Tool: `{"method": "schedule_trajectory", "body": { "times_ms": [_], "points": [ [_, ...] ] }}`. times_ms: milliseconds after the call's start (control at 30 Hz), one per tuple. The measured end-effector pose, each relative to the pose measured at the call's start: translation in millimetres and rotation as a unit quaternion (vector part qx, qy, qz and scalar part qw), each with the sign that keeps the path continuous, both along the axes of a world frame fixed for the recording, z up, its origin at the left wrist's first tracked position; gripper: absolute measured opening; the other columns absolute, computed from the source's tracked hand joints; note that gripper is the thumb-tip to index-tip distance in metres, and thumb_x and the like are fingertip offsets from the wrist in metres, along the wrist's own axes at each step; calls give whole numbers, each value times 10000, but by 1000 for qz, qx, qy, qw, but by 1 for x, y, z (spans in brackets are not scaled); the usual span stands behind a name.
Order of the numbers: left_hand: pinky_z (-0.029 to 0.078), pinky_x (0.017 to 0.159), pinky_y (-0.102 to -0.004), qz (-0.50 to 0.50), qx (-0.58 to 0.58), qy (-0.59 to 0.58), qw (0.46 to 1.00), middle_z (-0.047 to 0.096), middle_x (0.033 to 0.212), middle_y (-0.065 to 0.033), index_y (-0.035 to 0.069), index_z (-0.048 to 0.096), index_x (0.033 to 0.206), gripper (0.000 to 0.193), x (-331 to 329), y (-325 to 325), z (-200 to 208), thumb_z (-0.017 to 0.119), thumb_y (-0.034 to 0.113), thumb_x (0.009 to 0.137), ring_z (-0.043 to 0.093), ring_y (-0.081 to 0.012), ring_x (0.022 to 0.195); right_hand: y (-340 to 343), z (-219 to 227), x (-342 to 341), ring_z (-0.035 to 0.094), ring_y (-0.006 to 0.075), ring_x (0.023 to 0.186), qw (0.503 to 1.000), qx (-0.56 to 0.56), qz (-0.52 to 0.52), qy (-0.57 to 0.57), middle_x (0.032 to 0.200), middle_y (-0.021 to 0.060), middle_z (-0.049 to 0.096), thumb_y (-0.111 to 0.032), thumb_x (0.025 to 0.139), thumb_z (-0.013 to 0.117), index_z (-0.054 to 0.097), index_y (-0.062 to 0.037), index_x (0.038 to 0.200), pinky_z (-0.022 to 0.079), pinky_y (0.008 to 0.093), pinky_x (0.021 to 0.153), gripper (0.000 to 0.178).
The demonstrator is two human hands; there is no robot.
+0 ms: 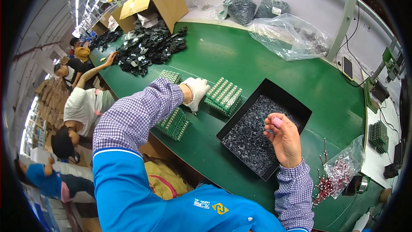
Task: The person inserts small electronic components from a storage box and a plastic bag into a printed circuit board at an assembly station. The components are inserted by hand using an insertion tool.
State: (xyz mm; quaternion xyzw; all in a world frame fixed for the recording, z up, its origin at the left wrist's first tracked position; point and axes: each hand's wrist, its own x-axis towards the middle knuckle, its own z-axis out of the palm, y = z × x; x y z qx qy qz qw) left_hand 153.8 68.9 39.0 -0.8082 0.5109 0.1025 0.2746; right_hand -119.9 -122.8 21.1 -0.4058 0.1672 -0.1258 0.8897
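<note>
My left hand [198, 93], in a white glove, is between stacks of green circuit boards. Its fingers are bent down beside the right stack [223, 96]; anything in them is hidden. Another board stack [173, 124] lies below that wrist, and a further one [171, 76] shows partly behind it. My bare right hand [285, 141] is raised over a black tray [286, 99] of small dark plastic parts [253, 133]. Its fingers are curled in toward the thumb, and a pink cover sits on one fingertip. Whatever they pinch is too small to make out.
Dark parts are heaped [146, 45] before an open cardboard box [169, 2] on the green table [214, 43]. Clear plastic bags [292, 36] lie at the back. At right are red-and-white wired parts [339, 174] and a phone [347, 68]. Co-workers sit along the left.
</note>
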Motion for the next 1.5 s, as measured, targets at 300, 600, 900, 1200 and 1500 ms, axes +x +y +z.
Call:
{"method": "schedule_trajectory", "body": {
  "times_ms": [300, 600, 900, 1200, 1500],
  "points": [
    [531, 834, -401, 57, -24, 54, 997, 564, 1064, -168, 9, 557, 1131, 804, 9, -8, 11, 891, 325, 471, 603, -330, 936, 1, 2, -1, 571, 120, 790, 1000, -1, 14, -1, 938, 82, 620, -111, 915, 559, 614, -24, 1017, 481, 246, 728, 145],
    [502, 876, -402, -8, -139, 90, 986, 513, 1141, -187, 2, 459, 1252, 936, 33, -1, 39, 864, 278, 455, 555, -344, 987, -2, 0, 1, 573, 121, 773, 1000, -9, 19, -7, 917, 80, 622, -119, 915, 563, 613, -24, 1033, 479, 242, 718, 159],
    [508, 725, -417, -102, -298, 86, 945, 577, 899, -154, -1, 531, 1110, 728, -31, -26, 127, 756, 172, 439, 551, -322, 835, -6, -9, -3, 575, 116, 766, 995, 34, -94, 1, 928, 52, 634, -158, 900, 602, 593, -30, 1141, 471, 258, 706, 274],
    [540, 613, -395, -284, -256, 108, 918, 677, 710, -97, 81, 681, 684, 199, -175, -84, 94, 765, 168, 526, 638, -278, 633, -28, 8, -11, 500, 119, 982, 980, -42, -166, -103, 1096, 67, 558, -189, 939, 560, 509, -32, 1263, 385, 256, 894, 363],
    [530, 757, -438, -164, -153, 75, 972, 700, 955, -70, 87, 708, 928, 358, -221, -116, 28, 755, 332, 671, 670, -267, 847, -33, 8, -14, 499, 119, 965, 981, -93, -137, -96, 1069, 53, 545, -177, 960, 528, 516, -33, 1227, 379, 261, 886, 304]
  ]
}}
